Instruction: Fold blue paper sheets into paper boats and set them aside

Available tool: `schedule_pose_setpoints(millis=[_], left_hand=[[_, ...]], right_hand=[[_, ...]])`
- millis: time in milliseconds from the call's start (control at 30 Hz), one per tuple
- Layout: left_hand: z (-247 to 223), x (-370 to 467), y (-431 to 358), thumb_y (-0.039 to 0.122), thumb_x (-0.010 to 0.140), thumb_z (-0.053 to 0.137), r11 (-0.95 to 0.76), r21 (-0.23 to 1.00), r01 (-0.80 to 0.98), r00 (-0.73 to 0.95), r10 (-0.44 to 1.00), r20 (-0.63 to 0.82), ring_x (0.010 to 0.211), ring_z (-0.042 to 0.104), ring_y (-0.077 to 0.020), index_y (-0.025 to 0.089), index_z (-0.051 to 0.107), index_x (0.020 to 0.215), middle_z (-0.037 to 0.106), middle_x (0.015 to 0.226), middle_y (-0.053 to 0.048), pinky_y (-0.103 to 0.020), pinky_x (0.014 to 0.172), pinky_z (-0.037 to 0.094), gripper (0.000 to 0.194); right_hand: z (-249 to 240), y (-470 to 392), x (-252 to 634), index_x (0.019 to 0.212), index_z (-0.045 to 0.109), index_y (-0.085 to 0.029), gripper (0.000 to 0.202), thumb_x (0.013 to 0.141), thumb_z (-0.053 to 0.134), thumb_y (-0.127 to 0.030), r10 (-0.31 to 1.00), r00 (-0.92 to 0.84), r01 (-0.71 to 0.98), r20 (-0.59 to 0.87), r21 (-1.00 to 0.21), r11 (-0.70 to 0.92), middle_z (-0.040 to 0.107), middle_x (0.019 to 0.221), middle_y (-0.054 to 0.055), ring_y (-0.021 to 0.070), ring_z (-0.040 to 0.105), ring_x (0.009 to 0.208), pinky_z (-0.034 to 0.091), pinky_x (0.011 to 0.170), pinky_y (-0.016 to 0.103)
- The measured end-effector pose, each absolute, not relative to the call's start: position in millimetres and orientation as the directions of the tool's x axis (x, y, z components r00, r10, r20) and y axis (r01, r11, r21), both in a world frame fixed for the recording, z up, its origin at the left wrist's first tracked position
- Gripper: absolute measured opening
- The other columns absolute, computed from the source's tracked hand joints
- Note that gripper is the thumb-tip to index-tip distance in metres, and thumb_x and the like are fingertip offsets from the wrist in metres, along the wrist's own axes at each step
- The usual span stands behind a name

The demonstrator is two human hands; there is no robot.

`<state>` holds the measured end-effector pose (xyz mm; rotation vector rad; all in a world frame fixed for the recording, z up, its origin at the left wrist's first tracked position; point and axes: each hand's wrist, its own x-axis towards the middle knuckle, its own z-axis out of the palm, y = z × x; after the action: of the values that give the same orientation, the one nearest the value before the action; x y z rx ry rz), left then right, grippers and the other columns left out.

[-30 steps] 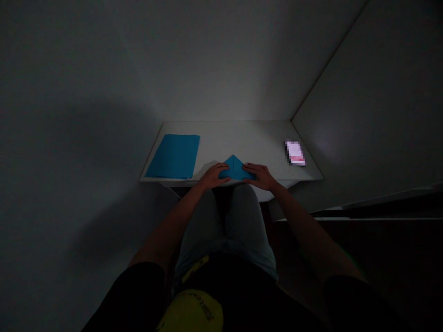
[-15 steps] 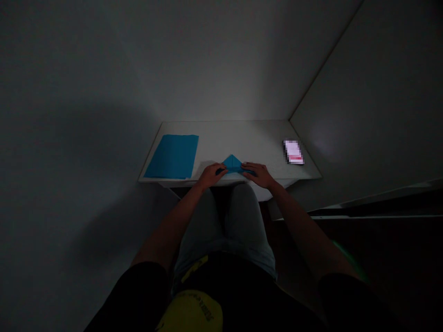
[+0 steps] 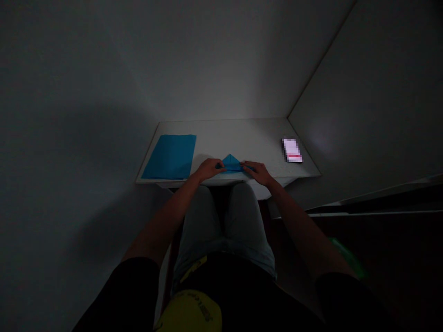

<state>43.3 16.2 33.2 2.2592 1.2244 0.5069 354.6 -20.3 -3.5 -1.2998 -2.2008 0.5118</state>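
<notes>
Around mid-frame, pinching the folded blue paper (image 3: 230,161) with the left hand (image 3: 209,169), touching it with the right hand (image 3: 258,172) (can't tell if clamped): keep edges even, crease firmly.

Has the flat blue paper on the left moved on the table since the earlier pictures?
No; judged against the table, the flat paper lies where it did.

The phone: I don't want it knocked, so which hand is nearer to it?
Right. The right hand is at the right end of the folded blue paper, left of the phone. The left hand is at the paper's left end, farther from the phone.
</notes>
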Motion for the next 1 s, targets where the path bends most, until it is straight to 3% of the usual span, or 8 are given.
schedule_pose_setpoints(millis=[167, 267, 400, 467, 600, 733, 900, 1000], left_hand=[[35, 44, 21, 0.026, 0.089, 0.072, -0.397, 0.659, 0.639, 0.477, 0.876, 0.065, 0.101, 0.077, -0.0232, 0.022, 0.079, 0.093, 0.083, 0.103, -0.004, -0.036, 0.098, 0.059, 0.009], [35, 47, 18, 0.021, 0.089, 0.073, -0.403, 0.657, 0.637, 0.456, 0.884, 0.101, 0.108, 0.076, -0.0242, 0.021, 0.077, 0.102, 0.082, 0.108, -0.006, -0.038, 0.101, 0.058, 0.013], [34, 53, 8, 0.016, 0.089, 0.075, -0.406, 0.602, 0.687, 0.389, 0.906, 0.168, 0.111, 0.074, -0.0245, 0.021, 0.073, 0.117, 0.076, 0.123, -0.009, -0.04, 0.101, 0.058, 0.028], [32, 55, 2, 0.017, 0.091, 0.075, -0.443, 0.52, 0.73, 0.391, 0.895, 0.213, 0.115, 0.071, -0.0263, 0.021, 0.074, 0.117, 0.073, 0.127, -0.01, -0.042, 0.103, 0.057, 0.026], [26, 51, -13, 0.022, 0.102, 0.065, -0.515, 0.365, 0.776, 0.45, 0.857, 0.251, 0.122, 0.068, -0.0286, 0.023, 0.077, 0.115, 0.075, 0.124, -0.01, -0.048, 0.109, 0.051, 0.018], [15, 36, -32, 0.026, 0.109, 0.053, -0.557, 0.36, 0.748, 0.495, 0.83, 0.256, 0.129, 0.067, -0.0253, 0.024, 0.075, 0.128, 0.075, 0.136, -0.009, -0.046, 0.113, 0.05, 0.029], [6, 16, -51, 0.047, 0.103, 0.066, -0.613, 0.331, 0.717, 0.551, 0.79, 0.269, 0.152, 0.051, -0.0305, 0.026, 0.061, 0.153, 0.058, 0.162, -0.01, -0.05, 0.126, 0.04, 0.055], [4, 12, -56, 0.045, 0.1, 0.071, -0.595, 0.335, 0.731, 0.537, 0.804, 0.256, 0.155, 0.047, -0.0316, 0.027, 0.061, 0.154, 0.055, 0.165, -0.009, -0.051, 0.129, 0.037, 0.058]], right_hand=[[-5, -17, 359, 0.146, 0.07, -0.033, 0.047, 0.104, 0.057, -0.047, 0.914, -0.367, 0.717, 0.175, -0.572, 0.397, 0.072, 0.147, 0.002, 0.0311, 0.068, 0.136, 0.053, 0.118, 0.055], [-3, -17, 359, 0.152, 0.064, -0.031, 0.052, 0.102, 0.059, -0.043, 0.921, -0.351, 0.658, 0.17, -0.655, 0.372, 0.074, 0.144, 0.003, 0.0305, 0.071, 0.131, 0.057, 0.114, 0.054], [-2, -17, 358, 0.165, 0.047, -0.028, 0.064, 0.102, 0.058, -0.036, 0.931, -0.334, 0.576, 0.149, -0.749, 0.327, 0.076, 0.14, 0.005, 0.0291, 0.075, 0.123, 0.062, 0.106, 0.052], [-4, -17, 358, 0.166, 0.044, -0.03, 0.066, 0.102, 0.058, -0.034, 0.926, -0.338, 0.573, 0.168, -0.744, 0.344, 0.076, 0.139, 0.005, 0.0287, 0.075, 0.122, 0.063, 0.106, 0.053], [-10, -17, 357, 0.151, 0.063, -0.033, 0.049, 0.102, 0.06, -0.031, 0.891, -0.338, 0.587, 0.302, -0.673, 0.45, 0.076, 0.14, 0.003, 0.0283, 0.073, 0.128, 0.058, 0.113, 0.052], [-12, -18, 358, 0.128, 0.079, -0.033, 0.034, 0.107, 0.052, -0.03, 0.83, -0.416, 0.604, 0.37, -0.57, 0.557, 0.076, 0.139, 0.002, 0.0266, 0.072, 0.129, 0.057, 0.115, 0.051], [-6, -29, 363, 0.147, 0.068, -0.036, 0.041, 0.108, 0.057, -0.037, 0.749, -0.559, 0.634, 0.356, -0.397, 0.663, 0.064, 0.157, 0.004, 0.031, 0.062, 0.144, 0.051, 0.119, 0.057], [-4, -40, 368, 0.162, 0.053, -0.033, 0.073, 0.096, 0.075, -0.055, 0.718, -0.619, 0.652, 0.317, -0.301, 0.695, 0.055, 0.165, 0.01, 0.0382, 0.052, 0.152, 0.044, 0.121, 0.061]])
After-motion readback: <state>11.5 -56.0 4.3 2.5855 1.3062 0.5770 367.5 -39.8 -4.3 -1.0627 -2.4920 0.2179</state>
